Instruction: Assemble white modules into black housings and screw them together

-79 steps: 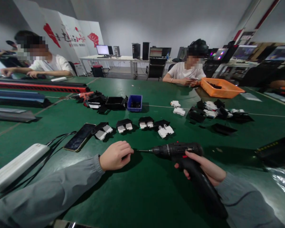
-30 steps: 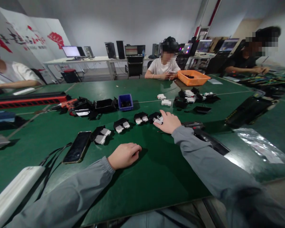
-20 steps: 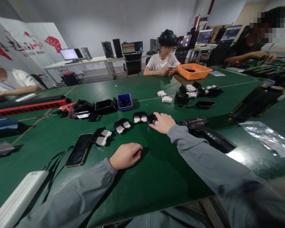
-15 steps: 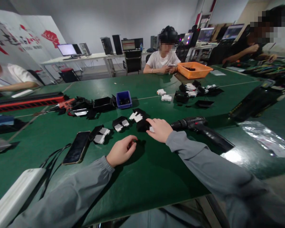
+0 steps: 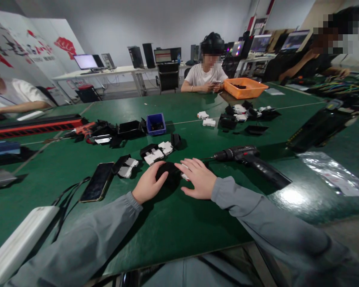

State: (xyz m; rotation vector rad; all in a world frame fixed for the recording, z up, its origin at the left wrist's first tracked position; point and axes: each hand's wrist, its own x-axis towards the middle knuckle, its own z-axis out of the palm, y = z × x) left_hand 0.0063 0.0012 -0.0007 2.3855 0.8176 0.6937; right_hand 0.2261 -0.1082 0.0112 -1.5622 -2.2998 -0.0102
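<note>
My left hand [image 5: 148, 186] and my right hand [image 5: 196, 178] both rest on a black housing with white parts [image 5: 170, 173] on the green table [image 5: 182, 223], one on each side of it. The left fingers curl against its left side; the right fingers lie spread over its right side. A black power screwdriver [image 5: 251, 159] lies on the table just right of my right hand, untouched. More black-and-white assemblies [image 5: 157, 152] sit just beyond my hands.
A phone [image 5: 97, 181] and a white power strip [image 5: 14, 243] lie at the left. A blue bin [image 5: 156, 123], black parts and an orange tray [image 5: 245, 87] stand farther back. Other people sit at the far and side edges.
My right hand set the screwdriver down, reached to the row of assemblies and drew one black housing toward me. My left hand has moved onto that housing.
</note>
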